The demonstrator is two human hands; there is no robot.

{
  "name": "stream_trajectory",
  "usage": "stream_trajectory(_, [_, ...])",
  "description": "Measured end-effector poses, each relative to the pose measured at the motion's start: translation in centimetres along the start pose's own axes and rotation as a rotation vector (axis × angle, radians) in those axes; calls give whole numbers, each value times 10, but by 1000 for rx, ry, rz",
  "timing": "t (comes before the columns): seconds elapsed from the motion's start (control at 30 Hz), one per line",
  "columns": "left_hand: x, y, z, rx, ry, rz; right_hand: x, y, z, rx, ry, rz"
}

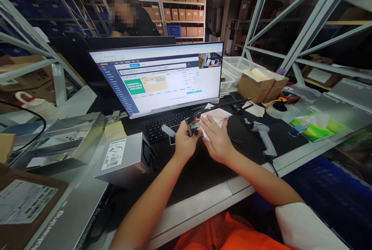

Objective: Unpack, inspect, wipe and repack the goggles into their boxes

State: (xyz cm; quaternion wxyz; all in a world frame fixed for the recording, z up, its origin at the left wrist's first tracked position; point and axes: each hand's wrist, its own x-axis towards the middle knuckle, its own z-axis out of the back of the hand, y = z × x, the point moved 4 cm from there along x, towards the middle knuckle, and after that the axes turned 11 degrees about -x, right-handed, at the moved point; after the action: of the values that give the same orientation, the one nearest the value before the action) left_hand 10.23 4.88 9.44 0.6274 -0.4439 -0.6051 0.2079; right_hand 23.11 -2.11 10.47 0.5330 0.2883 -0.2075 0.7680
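My left hand (pixel 186 138) is closed around one end of a long, thin black bar (pixel 223 106), whose far end points right over the desk. Flat fingers of my right hand (pixel 216 136) press on a folded white tissue (pixel 218 114) beside the bar, thumb held apart. What lies beneath that tissue is hidden. A small clear plastic piece (pixel 167 130) is just left of my left hand. Behind both hands is a black keyboard (pixel 162 123), partly covered. A grey labelled box (pixel 122 157) stands to the left, with a black item at its side.
A lit monitor (pixel 162 79) stands ahead. To the right lie a barcode scanner (pixel 264 137), a tape roll (pixel 279 107), a green tissue pack (pixel 318 126) and a cardboard box (pixel 260 87). An open grey case (pixel 61 139) is at left. Another person (pixel 130 16) is behind the monitor.
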Motion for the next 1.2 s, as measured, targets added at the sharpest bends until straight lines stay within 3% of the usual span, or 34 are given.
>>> stream_trajectory(0.2, [9, 4, 10, 4, 20, 31, 2, -5, -1, 10, -2, 18])
stream_trajectory(0.37, [11, 5, 12, 58, -33, 56, 3, -18, 8, 77, -245, -192])
stream_trajectory(0.43, [10, 8, 10, 61, -35, 95, 5, -16, 10, 69, -269, -238])
stream_trajectory(0.63, [9, 13, 10, -24, 14, 126, 15, -1, -1, 27, 68, -44])
stream_trajectory(0.77, [9, 17, 11, -91, 53, 189, 12, -4, -2, 1, 186, 66])
stream_trajectory(1.0, [9, 15, 2, -408, -128, 329, 9, 11, -12, -113, 164, 22])
stream_trajectory(1.2, [6, 21, -2, -507, -270, 463, 5, 6, -24, -225, 128, 70])
